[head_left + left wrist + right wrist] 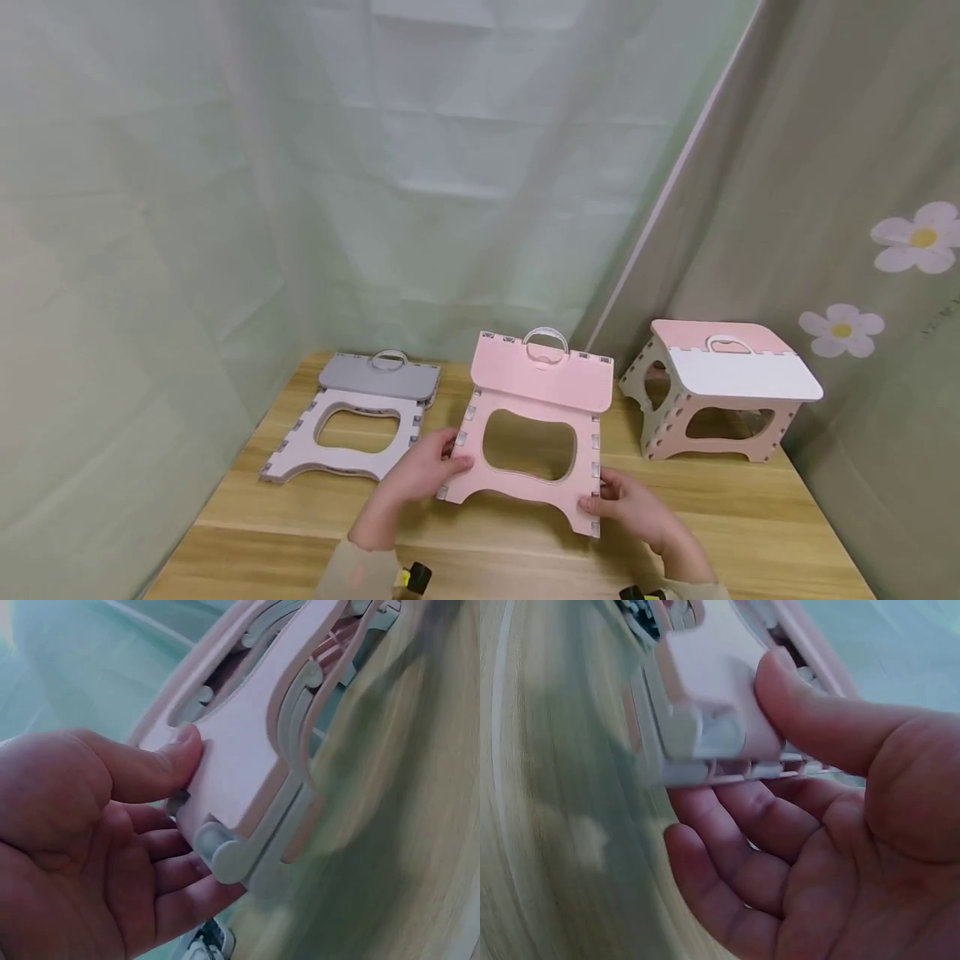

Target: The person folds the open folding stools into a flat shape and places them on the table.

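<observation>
Beige sleeves (pixel 360 571) come in from the bottom edge, each with a black and yellow piece (pixel 417 577) at the wrist. Between the two hands is the pink stool (pixel 542 379), folded flat, in the middle of the view over the wooden table (pixel 255 558). Its seat panel and loop handle (pixel 546 335) point away from the person, and its legs point toward the person.

The left hand (pixel 422 468) grips the left leg: thumb on the pale pink face, fingers behind the edge. The right hand (pixel 633 506) grips the right leg likewise, its thumb pressed on the face and its fingers curled behind and below. Both wrist views show the leg ends raised, with shadow on the wood beyond; whether the far end touches the table cannot be told.

Just beside the left hand, the grey stool (pixel 380 379) lies folded flat on the table, its handle also at the far end. To the right, well apart from the right hand, the standing stool (pixel 742 372) rests on unfolded legs, its top half pink and half white. Pale cloth (pixel 150 208) hangs behind and at the sides, with two white flowers (pixel 924 237) on the right.
</observation>
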Demonstrator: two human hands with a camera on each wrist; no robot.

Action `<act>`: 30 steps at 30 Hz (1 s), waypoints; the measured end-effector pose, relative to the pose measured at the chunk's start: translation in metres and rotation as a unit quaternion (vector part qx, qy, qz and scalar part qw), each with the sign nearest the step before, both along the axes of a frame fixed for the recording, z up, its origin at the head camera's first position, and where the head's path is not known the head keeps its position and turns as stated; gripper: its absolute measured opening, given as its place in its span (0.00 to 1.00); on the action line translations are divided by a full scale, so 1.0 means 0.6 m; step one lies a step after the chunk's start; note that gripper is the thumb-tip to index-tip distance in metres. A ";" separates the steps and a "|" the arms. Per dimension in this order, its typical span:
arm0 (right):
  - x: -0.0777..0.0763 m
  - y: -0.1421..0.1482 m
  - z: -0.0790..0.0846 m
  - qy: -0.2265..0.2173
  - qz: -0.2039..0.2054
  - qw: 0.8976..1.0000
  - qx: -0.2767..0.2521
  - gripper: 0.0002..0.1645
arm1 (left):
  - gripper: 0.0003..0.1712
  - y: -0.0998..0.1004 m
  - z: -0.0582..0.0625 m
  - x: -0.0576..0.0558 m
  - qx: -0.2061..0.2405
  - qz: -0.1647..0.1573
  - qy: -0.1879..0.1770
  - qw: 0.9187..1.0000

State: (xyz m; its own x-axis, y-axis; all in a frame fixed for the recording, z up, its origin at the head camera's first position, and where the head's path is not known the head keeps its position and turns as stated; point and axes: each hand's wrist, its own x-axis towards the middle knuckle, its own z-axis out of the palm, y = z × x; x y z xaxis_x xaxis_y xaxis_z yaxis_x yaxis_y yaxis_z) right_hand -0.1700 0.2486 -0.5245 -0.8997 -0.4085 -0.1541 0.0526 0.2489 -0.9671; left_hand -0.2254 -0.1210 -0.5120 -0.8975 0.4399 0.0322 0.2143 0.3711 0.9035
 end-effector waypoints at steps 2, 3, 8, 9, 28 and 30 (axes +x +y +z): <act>0.001 -0.001 -0.006 -0.012 0.006 1.000 -0.010 0.34 | 0.22 -0.005 -0.004 -0.001 -0.007 -0.009 -0.006 1.000; 0.000 -0.001 -0.009 -0.016 0.007 1.000 -0.012 0.33 | 0.21 -0.007 -0.005 -0.001 -0.010 -0.012 -0.009 1.000; -0.002 -0.013 -0.014 -0.029 -0.013 0.999 -0.005 0.36 | 0.16 -0.016 -0.008 -0.005 -0.036 -0.013 -0.014 0.999; -0.002 -0.016 -0.014 -0.029 -0.017 0.999 -0.002 0.37 | 0.14 -0.017 -0.008 -0.005 -0.046 -0.010 -0.012 0.999; -0.007 -0.058 -0.022 -0.032 -0.105 0.992 0.069 0.38 | 0.29 -0.015 -0.021 -0.008 -0.113 0.038 -0.029 0.992; -0.009 -0.062 -0.020 -0.031 -0.119 0.990 0.075 0.40 | 0.35 -0.014 -0.019 -0.008 -0.111 0.051 -0.023 0.992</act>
State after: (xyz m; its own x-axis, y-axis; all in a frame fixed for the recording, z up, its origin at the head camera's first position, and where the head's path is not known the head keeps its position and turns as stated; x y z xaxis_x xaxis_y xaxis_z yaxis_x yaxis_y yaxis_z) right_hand -0.1752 0.2115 -0.5366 -0.9545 -0.1540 -0.2553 0.1857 0.3626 -0.9132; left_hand -0.2303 -0.1293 -0.5236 -0.9361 0.3381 -0.0965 0.1262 0.5794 0.8052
